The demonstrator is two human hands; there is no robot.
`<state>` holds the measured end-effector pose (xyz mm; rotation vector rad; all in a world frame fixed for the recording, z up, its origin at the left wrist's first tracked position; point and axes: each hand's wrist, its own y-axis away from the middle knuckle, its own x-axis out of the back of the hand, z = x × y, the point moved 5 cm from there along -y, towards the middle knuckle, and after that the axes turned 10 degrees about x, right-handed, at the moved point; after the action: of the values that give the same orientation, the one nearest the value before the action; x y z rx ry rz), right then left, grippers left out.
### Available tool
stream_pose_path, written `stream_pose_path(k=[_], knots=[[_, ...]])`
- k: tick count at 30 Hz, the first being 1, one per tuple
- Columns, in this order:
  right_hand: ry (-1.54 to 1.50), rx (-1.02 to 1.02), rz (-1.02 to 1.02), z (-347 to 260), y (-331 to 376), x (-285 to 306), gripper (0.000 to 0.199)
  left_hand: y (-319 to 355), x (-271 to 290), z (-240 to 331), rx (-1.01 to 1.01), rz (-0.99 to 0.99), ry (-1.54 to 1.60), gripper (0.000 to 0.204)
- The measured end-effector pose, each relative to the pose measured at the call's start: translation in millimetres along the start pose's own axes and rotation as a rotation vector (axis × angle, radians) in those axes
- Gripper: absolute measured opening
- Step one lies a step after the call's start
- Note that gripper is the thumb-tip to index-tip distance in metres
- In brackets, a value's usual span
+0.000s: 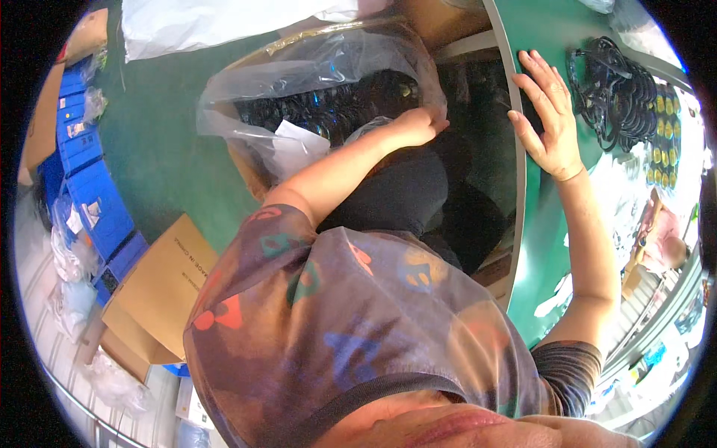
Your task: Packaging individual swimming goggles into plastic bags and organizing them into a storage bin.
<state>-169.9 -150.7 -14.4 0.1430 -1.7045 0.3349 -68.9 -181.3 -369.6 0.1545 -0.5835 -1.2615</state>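
My left hand (423,127) is curled closed at the near right rim of a clear plastic bag (258,81). Its fingers seem to grip the bag's edge, though they are partly hidden. The bag lines an open carton (254,173) and holds many coiled black cables (317,108). A white paper sheet (299,148) lies on the cables, near my left forearm. My right hand (549,116) rests with fingers spread on the edge of the green table (541,246). Beyond it lies a bundle of black cables (616,93).
Blue bins (97,187) line the left side, with an open cardboard box (160,291) near them. White sheeting (224,26) covers the far left. Yellow-and-black pieces (662,138) lie in rows at the right. Another person (665,243) is at the far right.
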Motion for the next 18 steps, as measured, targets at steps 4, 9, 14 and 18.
stream_pose_path(k=[4,9,14,18], knots=[[-0.008,-0.005,0.01,5,1,-2,0.048,-8,63,-18,0.1,0.199,-0.008,0.037],[-0.033,0.039,0.007,-3,-13,-3,0.048,-55,132,-161,0.515,0.057,-0.011,0.039],[-0.028,0.066,0.032,-7,-16,-3,0.048,-102,257,-83,0.002,0.579,-0.208,0.05],[-0.016,0.007,0.008,2,-3,-1,0.048,-86,225,-34,0.059,0.745,0.025,0.049]])
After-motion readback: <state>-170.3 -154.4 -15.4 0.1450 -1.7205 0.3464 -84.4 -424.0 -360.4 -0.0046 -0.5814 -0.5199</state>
